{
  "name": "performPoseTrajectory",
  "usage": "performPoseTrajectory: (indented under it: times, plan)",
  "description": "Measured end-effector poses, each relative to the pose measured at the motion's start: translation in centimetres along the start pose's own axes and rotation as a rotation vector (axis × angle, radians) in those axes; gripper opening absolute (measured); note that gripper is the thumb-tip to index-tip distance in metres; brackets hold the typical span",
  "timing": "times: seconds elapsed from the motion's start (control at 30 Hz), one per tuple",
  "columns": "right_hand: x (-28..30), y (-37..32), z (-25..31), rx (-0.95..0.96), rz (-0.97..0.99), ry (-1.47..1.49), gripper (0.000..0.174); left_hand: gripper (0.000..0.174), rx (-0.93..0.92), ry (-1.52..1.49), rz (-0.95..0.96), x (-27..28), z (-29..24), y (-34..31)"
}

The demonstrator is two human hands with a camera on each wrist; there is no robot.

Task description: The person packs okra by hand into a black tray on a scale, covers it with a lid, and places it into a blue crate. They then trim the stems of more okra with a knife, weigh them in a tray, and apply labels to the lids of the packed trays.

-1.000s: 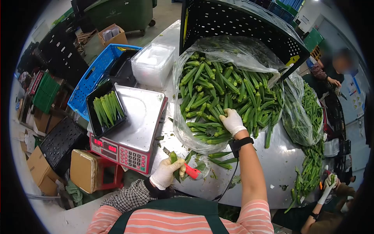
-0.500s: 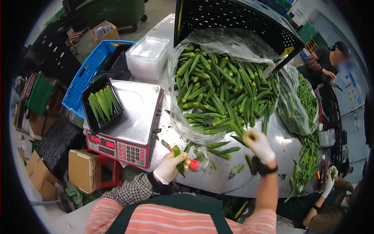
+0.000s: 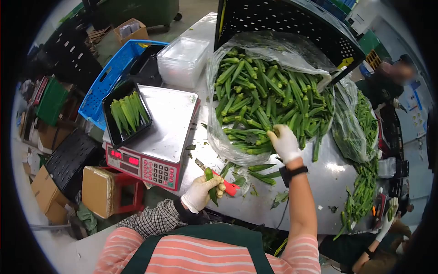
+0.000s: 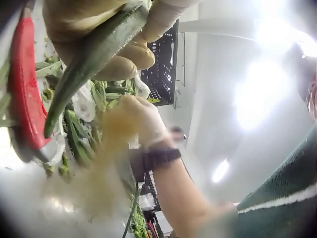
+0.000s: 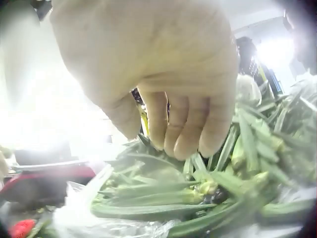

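Observation:
My gloved left hand (image 3: 199,193) pinches one okra pod (image 3: 209,175) above the table's front edge; in the left wrist view the same pod (image 4: 94,57) slants between thumb and fingers. A red-handled knife (image 3: 231,189) lies just beyond that hand. My gloved right hand (image 3: 286,144) is at the near side of the okra heap (image 3: 269,98) in a clear plastic bag (image 3: 214,132). The right wrist view shows the right hand (image 5: 158,74) above the pods (image 5: 158,196), fingers pointing down and slightly bent, no pod visibly gripped.
A black tray (image 3: 119,138) of okra rests on the scale (image 3: 166,123) at left. Behind stand clear containers (image 3: 182,61) and a blue crate (image 3: 93,98). A black crate (image 3: 292,23) backs the bag. More okra (image 3: 358,205) lies at right, where other people work.
My right hand drew back from the heap toward the lower right, then returned to the heap's near side. My left hand keeps its pod. The head view has shifted slightly.

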State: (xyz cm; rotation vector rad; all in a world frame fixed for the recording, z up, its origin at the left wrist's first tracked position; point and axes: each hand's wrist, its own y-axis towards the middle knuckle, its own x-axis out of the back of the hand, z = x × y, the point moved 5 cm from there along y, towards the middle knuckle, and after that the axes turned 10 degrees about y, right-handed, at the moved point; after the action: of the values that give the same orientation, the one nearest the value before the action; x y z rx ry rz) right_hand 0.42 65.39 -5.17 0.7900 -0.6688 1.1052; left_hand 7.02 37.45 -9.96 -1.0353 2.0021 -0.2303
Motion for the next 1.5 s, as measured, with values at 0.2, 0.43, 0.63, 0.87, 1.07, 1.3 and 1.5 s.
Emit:
performPoseTrajectory:
  times: [0.2,0.43,0.63,0.87,1.07,1.3,1.5]
  plan:
    - [3.7,-0.8,-3.9,-0.178,-0.035,0.283,0.017,0.015,-0.024,-0.003,-0.063,0.7,-0.2,-0.9]
    - [12.8,-20.1,-4.7,-0.587,0.642,0.141,0.023,0.014,0.041,0.006,0.056,-0.9,0.4,1.0]
    - [6.2,-9.1,-1.4,-0.069,0.172,0.198,0.02,0.013,0.036,0.021,0.059,-1.5,0.1,1.3]
    - [-2.0,-3.6,-1.4,-0.044,0.332,-0.144,0.049,0.016,-0.004,-0.022,-0.04,0.4,0.3,0.2]
    - [0.6,-8.3,-1.6,-0.038,0.235,-0.039,0.04,0.016,0.022,-0.007,-0.01,0.0,0.3,0.9]
    - [0.6,-11.4,3.4,-0.591,0.478,1.024,0.031,0.023,0.057,0.006,0.126,-2.4,0.9,2.1]
    - [-0.6,-12.5,4.2,-0.668,0.489,1.272,0.031,0.029,0.043,0.039,0.122,-2.2,0.8,1.9]
